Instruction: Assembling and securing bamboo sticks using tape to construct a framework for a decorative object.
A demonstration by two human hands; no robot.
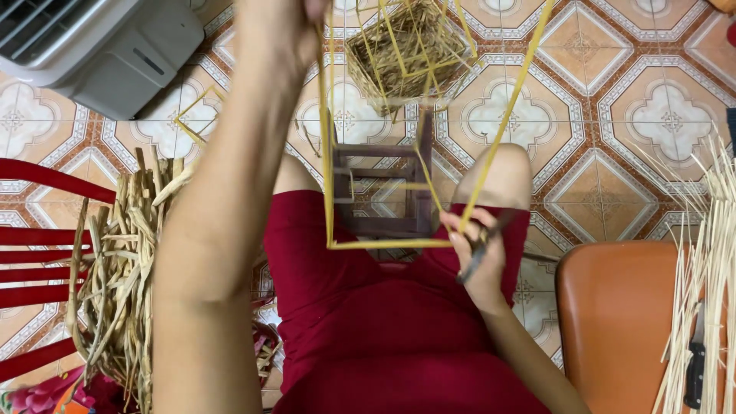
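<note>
The head view looks down at the tiled floor (613, 100) and my lap in red cloth. To my left a big bundle of dry brown strips (123, 261) lies on a red chair (38, 230). To my right is an orange seat (613, 322) with thin pale sticks (705, 268) and a dark knife (695, 368) on it. A grey fan box (100, 46) sits at the top left. A small dark stool (383, 192) stands between my knees.

My left arm goes up and my left hand (307, 11) is mostly cut off by the top edge, so I cannot tell how it grips. It seems to hold up a half-made basket (406, 46) of straw (its mouth faces me, I think).

Long yellow strips (506, 123) hang from the basket. They run up and down the view, then one bends and lies flat, left to right, just above my lap.

My right hand (475, 253) is closed around a dark tool (474, 261), maybe scissors, and its fingers also pinch a yellow strip near the bend.

I think the strip could crack at that sharp bend if I pull hard. The tool could also nick the strip, since both sit in one hand. The basket could swing and slip too.
</note>
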